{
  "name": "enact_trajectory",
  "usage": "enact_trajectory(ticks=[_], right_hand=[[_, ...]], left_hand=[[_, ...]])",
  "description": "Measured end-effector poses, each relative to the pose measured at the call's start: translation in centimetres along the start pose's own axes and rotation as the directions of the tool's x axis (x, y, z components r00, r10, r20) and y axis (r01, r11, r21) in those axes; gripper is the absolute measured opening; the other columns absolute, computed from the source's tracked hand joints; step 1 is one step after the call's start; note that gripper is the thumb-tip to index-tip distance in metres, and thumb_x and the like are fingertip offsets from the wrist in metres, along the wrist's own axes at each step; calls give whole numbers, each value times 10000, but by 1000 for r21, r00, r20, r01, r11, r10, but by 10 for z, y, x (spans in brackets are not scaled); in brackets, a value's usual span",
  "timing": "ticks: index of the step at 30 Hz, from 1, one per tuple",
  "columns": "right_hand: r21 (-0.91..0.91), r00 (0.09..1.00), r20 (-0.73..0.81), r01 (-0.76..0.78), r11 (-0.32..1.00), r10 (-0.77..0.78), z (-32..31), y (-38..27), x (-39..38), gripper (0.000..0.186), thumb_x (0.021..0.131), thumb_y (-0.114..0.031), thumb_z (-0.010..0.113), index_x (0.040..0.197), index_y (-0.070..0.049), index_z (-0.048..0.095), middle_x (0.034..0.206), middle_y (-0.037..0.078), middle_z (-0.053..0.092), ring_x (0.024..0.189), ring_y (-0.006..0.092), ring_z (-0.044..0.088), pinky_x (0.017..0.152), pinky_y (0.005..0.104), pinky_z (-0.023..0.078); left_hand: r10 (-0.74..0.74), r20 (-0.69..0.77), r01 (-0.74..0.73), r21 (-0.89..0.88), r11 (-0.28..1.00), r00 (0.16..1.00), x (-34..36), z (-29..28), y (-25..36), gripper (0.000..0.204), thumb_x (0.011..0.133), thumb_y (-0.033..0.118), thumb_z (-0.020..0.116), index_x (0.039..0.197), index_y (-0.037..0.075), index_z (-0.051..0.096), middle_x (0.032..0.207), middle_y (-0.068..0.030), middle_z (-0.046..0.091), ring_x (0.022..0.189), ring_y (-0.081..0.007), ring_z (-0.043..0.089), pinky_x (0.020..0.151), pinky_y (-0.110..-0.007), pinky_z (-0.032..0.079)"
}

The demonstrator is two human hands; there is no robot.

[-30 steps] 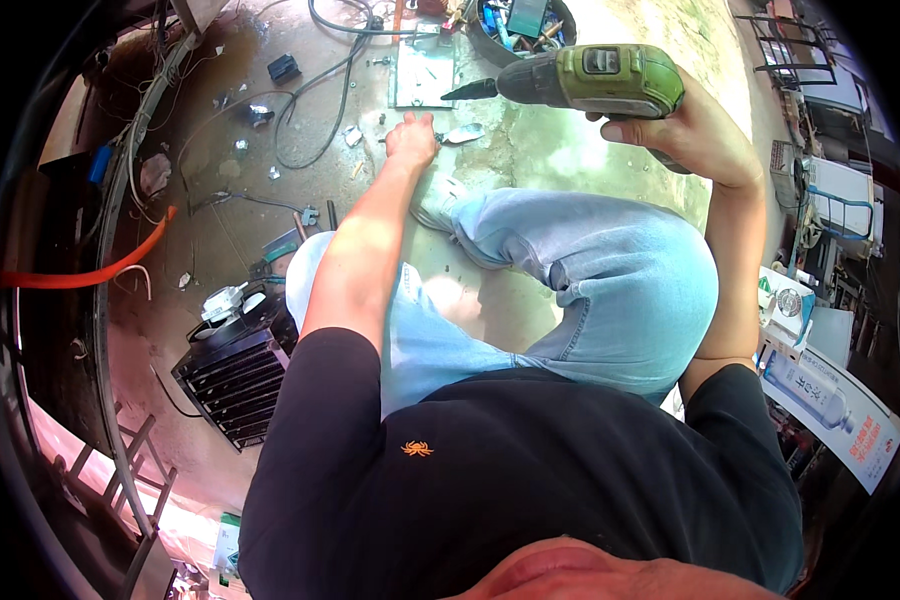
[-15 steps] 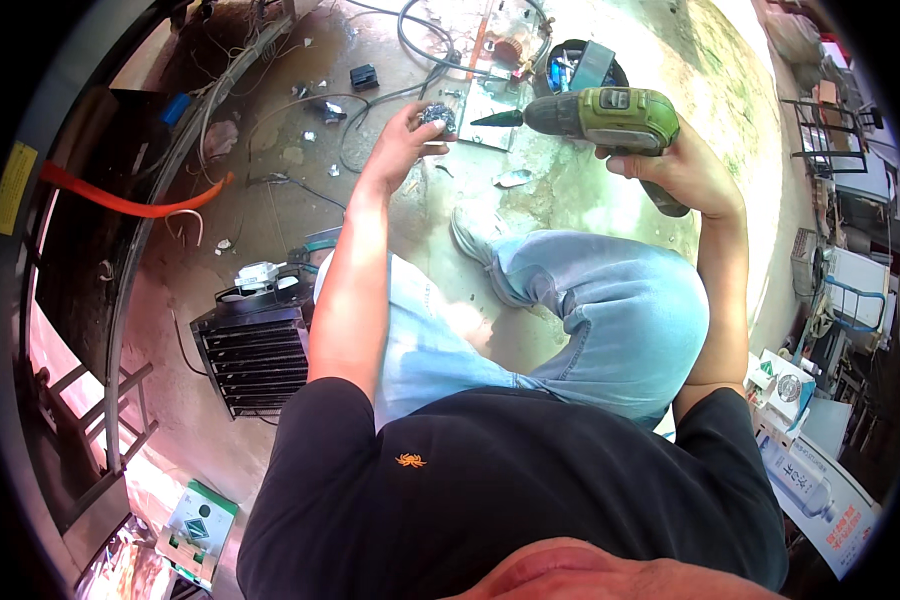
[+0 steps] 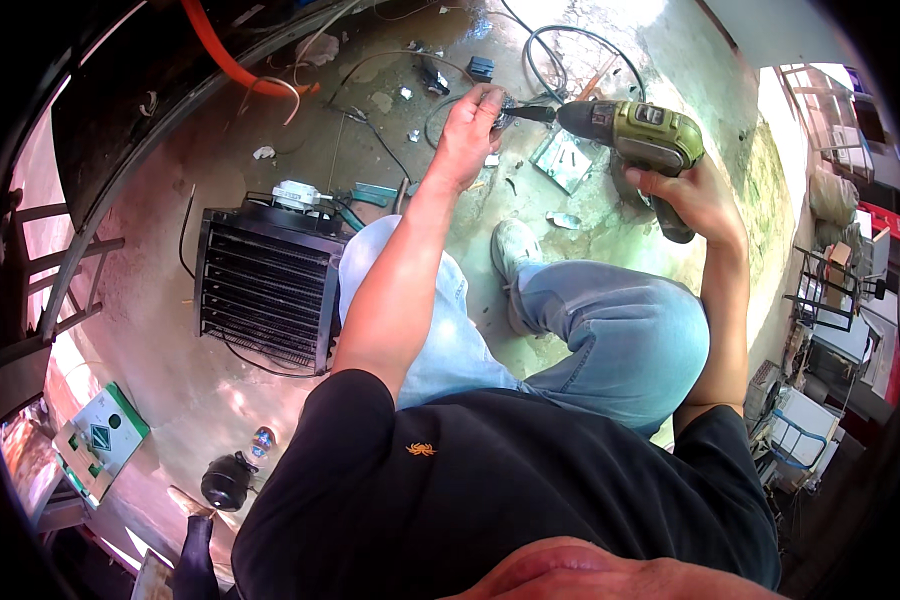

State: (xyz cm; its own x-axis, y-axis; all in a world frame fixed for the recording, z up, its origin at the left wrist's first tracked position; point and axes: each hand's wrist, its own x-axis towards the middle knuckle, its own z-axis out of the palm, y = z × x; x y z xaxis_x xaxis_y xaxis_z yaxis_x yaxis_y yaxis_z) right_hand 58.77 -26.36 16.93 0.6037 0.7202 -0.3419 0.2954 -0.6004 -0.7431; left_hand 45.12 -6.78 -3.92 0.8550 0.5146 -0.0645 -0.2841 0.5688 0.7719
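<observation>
In my right hand (image 3: 698,200) is a green and black cordless drill (image 3: 655,137), fingers wrapped round its grip. A dark, cone-shaped drill bit (image 3: 532,114) points left from its chuck. My left hand (image 3: 468,138) is closed in a pinch round a small dark, silvery crumpled clump (image 3: 507,112), mostly hidden by the fingers. The bit's tip reaches the clump, and I cannot tell whether it presses in. Below the drill, a flat metal plate (image 3: 562,163) lies on the floor.
A black finned radiator unit (image 3: 267,290) with a fan stands left of my knee. Cables (image 3: 540,45) loop over the floor ahead, near a small black block (image 3: 480,68). A black compressor (image 3: 227,482) and a green-white box (image 3: 108,440) sit at lower left.
My left hand has come closer to the drill, so the clump now meets the bit's tip. The drill stays in my right hand. The view has turned toward the left.
</observation>
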Motion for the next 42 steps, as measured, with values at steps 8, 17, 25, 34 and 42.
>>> enact_trajectory(ticks=[8,17,25,34,42], right_hand=[[-22,999,-35,-5,1000,4,7,-5,-6,504,831,-37,812,1299,-33,625,1064,30,710,925,113,629,839,301,521],[16,998,-18,-57,998,58,-2,13,-14,468,835,-23,803,1275,-26,644,1073,32,713,923,112,627,833,300,520],[275,998,53,-54,960,41,-18,27,-24,384,829,-58,766,1192,5,662,975,92,725,734,138,606,704,290,500],[622,982,170,-37,782,-88,-22,41,-28,536,808,-117,737,1305,-7,570,959,125,655,649,146,531,612,282,460],[636,976,198,-55,770,-93,-22,46,-25,590,796,-142,757,1335,-23,546,961,132,645,643,135,513,587,269,446]], left_hand=[[196,-127,-146,325,934,972,13,12,-19,272,1066,375,554,1104,114,621,835,63,532,675,-31,431,545,-221,352],[-108,-188,125,77,989,976,6,31,-18,325,1053,398,580,1206,112,598,1060,23,569,785,-82,544,622,-238,454],[-80,-64,101,709,698,995,20,-18,-45,377,1019,376,606,1204,48,627,1074,-135,694,976,-288,673,820,-364,519],[-620,182,-121,983,139,763,-4,-10,-84,443,941,337,679,1279,54,631,1262,-196,673,1165,-342,647,1004,-441,498],[-338,342,-149,861,487,877,-3,12,-58,412,921,276,716,1258,56,632,1136,-153,705,1044,-250,678,902,-385,522]])
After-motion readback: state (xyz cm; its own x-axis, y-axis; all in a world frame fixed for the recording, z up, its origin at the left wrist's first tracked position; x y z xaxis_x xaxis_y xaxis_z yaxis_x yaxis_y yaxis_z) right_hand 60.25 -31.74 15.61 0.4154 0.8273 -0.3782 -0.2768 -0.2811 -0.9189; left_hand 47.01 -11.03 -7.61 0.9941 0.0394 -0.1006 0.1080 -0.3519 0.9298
